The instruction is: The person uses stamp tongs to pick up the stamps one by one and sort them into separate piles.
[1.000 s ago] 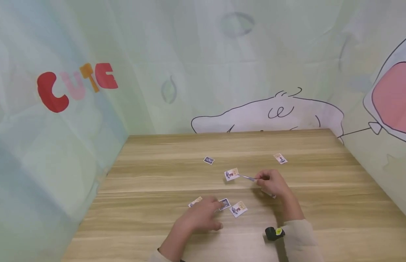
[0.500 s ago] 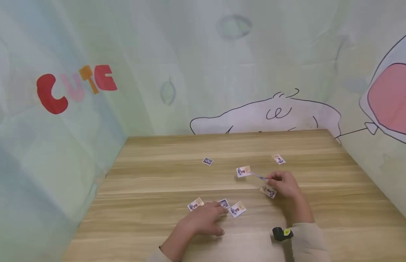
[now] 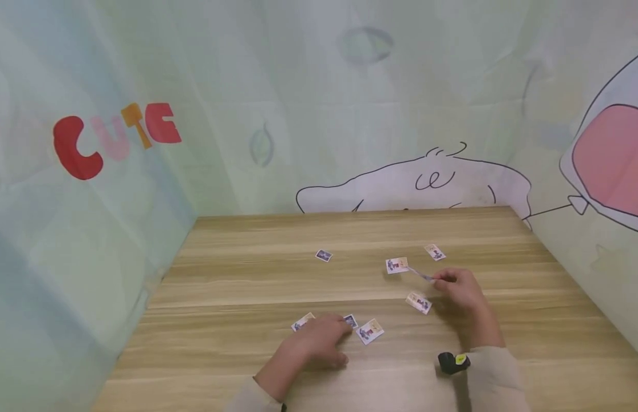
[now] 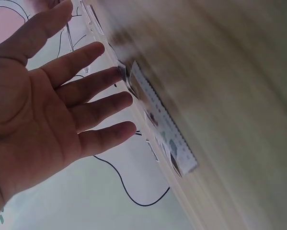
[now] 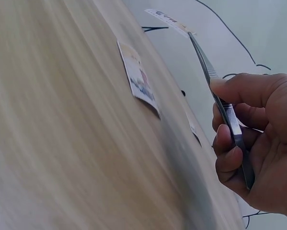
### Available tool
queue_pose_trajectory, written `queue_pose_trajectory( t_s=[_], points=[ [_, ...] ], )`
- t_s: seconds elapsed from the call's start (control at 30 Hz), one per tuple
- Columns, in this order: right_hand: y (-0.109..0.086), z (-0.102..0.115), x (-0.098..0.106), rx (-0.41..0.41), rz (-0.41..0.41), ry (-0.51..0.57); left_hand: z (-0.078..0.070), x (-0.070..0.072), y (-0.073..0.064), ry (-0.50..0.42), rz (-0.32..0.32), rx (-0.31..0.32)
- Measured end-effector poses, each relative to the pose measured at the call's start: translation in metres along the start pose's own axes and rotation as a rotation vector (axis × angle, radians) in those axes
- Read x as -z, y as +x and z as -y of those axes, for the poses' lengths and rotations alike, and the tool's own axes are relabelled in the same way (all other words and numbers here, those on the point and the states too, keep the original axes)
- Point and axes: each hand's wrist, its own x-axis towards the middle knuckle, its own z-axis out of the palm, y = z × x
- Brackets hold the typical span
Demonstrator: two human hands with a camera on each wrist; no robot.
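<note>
My right hand (image 3: 462,290) holds a pair of metal tweezers (image 5: 222,108), thumb and fingers curled round the shanks. The tweezer tips grip the edge of a pale stamp (image 3: 397,265), which hangs above the table with its shadow below. Nearer me lies another pale stamp (image 3: 419,303). My left hand (image 3: 321,339) hovers low over the table, fingers spread and slightly bent, palm bare in the left wrist view. Beside its fingertips are a small dark stamp (image 3: 351,321) and a pale stamp (image 3: 370,332). It partly covers one more stamp (image 3: 301,322), whose toothed edge shows in the left wrist view.
The wood-grain table (image 3: 236,274) bears a dark stamp (image 3: 324,255) towards the back middle and a pale stamp (image 3: 435,252) at the back right. A cartoon-printed curtain (image 3: 236,103) stands behind and at both sides. A black device (image 3: 452,363) sits at the right sleeve.
My right hand has carried the tweezers and their stamp to the right and slightly back, uncovering the stamp that lay beneath it. My left hand has barely shifted.
</note>
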Motion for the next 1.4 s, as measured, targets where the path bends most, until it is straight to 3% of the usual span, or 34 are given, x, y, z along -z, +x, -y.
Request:
queue_pose_trajectory(
  t_s=[0.3, 0.77, 1.03, 1.4],
  points=[
    [0.005, -0.007, 0.015, -0.080, 0.006, 0.009, 0.003, 0.001, 0.004, 0.014, -0.007, 0.025],
    [0.009, -0.013, 0.035, -0.093, -0.006, 0.011, 0.006, 0.002, 0.009, -0.009, -0.035, 0.041],
    [0.009, -0.020, 0.046, -0.137, -0.031, 0.055, 0.013, 0.002, 0.008, -0.051, -0.033, 0.089],
    [0.009, -0.031, 0.054, -0.179, -0.017, 0.023, 0.019, 0.005, 0.001, -0.072, -0.001, 0.134]
  ],
)
